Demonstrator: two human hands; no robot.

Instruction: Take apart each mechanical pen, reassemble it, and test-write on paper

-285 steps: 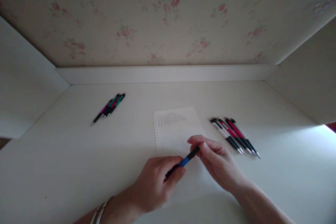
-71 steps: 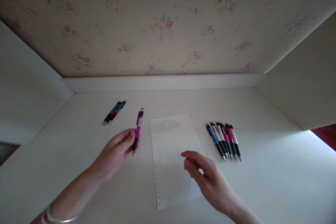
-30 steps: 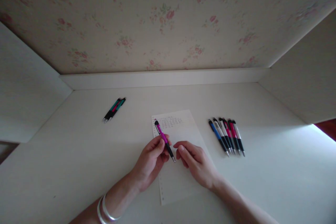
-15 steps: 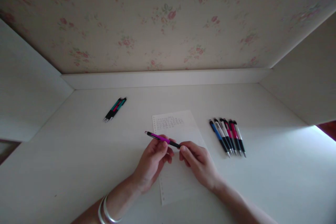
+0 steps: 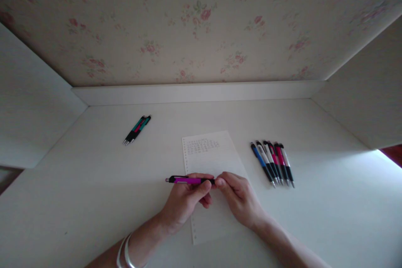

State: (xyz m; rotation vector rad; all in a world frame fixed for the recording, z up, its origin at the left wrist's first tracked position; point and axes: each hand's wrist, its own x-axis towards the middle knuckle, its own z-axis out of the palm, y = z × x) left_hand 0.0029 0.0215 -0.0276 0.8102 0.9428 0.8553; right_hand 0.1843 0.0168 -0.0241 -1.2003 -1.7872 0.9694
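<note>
A magenta and black pen (image 5: 185, 180) lies level above the white desk, clip end to the left. My left hand (image 5: 185, 203) pinches its barrel. The fingers of my right hand (image 5: 239, 199) close on its tip end at the right. Both hands hover over a sheet of punched note paper (image 5: 207, 155) with faint writing near its top.
A row of several pens (image 5: 272, 163) in blue, white, pink and black lies right of the paper. A pair of teal and black pens (image 5: 137, 129) lies at the far left. A raised white ledge (image 5: 197, 92) and floral wall close the back; white side panels flank the desk.
The magenta pen has swung from upright in my left hand to level, clip end left. My right hand has come in and taken hold of its tip end.
</note>
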